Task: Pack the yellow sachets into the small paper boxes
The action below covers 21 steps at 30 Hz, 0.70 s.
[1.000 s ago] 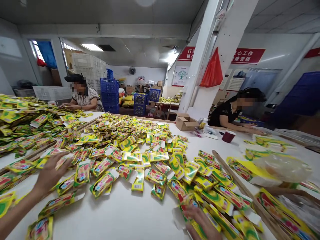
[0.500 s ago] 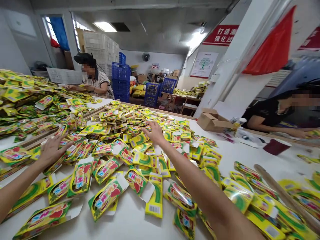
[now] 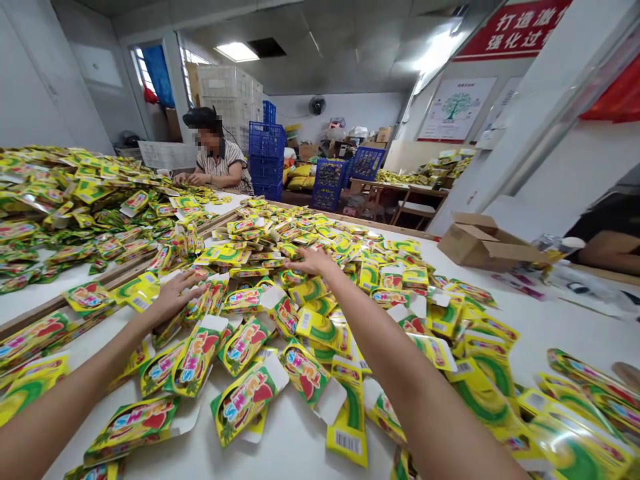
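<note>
Many cartons (image 3: 245,400), white table (image 3: 290,461), crates (image 3: 266,170)

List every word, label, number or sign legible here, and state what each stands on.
"打造激": upper line of the red rectangular wall banner, its end cut off.
"强化过": lower line of that banner, likewise cut off.
Multicoloured lettering on the yellow-and-green cardboard boxes: too stylised and skewed to read surely.
Black-and-white barcode on one box: any digits too small.
White paper poster with a green tree: text too small.

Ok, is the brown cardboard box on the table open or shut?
Open: the cardboard box has its top flaps spread apart; whether it's empty, I can't tell.
</note>
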Each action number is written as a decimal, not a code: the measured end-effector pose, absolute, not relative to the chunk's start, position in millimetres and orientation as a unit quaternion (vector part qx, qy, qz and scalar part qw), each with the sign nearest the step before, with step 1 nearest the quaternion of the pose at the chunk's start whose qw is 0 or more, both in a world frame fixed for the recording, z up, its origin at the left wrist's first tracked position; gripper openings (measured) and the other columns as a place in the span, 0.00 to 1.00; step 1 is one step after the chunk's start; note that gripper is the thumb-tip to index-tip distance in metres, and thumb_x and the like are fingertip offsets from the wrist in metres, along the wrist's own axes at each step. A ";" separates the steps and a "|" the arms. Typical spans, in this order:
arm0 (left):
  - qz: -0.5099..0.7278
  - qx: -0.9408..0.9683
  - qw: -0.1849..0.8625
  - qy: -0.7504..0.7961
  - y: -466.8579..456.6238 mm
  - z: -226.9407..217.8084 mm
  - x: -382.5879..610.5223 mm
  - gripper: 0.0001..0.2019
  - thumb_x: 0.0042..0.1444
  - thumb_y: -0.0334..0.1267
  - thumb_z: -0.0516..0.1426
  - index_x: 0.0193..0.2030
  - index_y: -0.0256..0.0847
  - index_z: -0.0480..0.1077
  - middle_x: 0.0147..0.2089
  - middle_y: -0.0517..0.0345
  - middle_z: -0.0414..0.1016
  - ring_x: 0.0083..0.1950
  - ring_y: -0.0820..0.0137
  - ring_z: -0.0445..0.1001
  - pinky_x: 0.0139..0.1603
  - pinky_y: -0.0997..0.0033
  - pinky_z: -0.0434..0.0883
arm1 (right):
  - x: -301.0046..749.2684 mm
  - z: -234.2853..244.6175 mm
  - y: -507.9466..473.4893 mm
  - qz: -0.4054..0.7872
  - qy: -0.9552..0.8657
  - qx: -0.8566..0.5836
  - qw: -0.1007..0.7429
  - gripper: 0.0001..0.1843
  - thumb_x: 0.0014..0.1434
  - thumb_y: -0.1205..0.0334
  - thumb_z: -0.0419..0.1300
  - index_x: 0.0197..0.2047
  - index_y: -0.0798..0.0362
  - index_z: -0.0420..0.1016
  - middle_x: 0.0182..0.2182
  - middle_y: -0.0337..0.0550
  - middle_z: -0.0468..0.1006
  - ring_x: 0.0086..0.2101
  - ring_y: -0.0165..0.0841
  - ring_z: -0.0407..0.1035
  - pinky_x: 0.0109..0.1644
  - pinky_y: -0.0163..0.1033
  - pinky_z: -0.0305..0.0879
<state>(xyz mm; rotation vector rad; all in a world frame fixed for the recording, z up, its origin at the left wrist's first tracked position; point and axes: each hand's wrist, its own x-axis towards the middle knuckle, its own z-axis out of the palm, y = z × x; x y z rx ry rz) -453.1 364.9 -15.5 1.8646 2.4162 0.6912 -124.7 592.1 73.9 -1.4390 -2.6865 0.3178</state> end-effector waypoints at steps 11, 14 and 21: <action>0.241 0.690 0.064 0.679 309.5 -15.2 -335.3 0.27 0.57 0.59 0.49 0.60 0.54 0.65 0.67 0.57 0.59 0.67 0.54 0.55 0.66 0.47 0.51 | -34.3 86.2 483.3 0.078 -0.912 -0.402 0.007 0.43 0.51 0.28 0.53 0.62 0.45 0.64 0.56 0.51 0.67 0.56 0.54 0.57 0.58 0.54 0.51; 0.236 0.691 0.082 0.678 291.8 -11.5 -297.7 0.25 0.58 0.58 0.49 0.60 0.57 0.65 0.67 0.58 0.57 0.69 0.50 0.50 0.65 0.40 0.47 | -3.4 90.7 447.0 0.085 -0.914 -0.396 0.012 0.43 0.51 0.28 0.53 0.62 0.46 0.64 0.56 0.50 0.67 0.56 0.51 0.57 0.58 0.52 0.52; 0.271 0.667 0.130 0.682 260.6 3.2 -250.8 0.26 0.59 0.56 0.50 0.62 0.53 0.63 0.65 0.55 0.61 0.70 0.49 0.46 0.65 0.34 0.41 | 62.3 100.0 353.3 0.087 -0.912 -0.397 0.048 0.31 0.52 0.42 0.60 0.57 0.47 0.70 0.54 0.49 0.69 0.56 0.49 0.58 0.59 0.52 0.50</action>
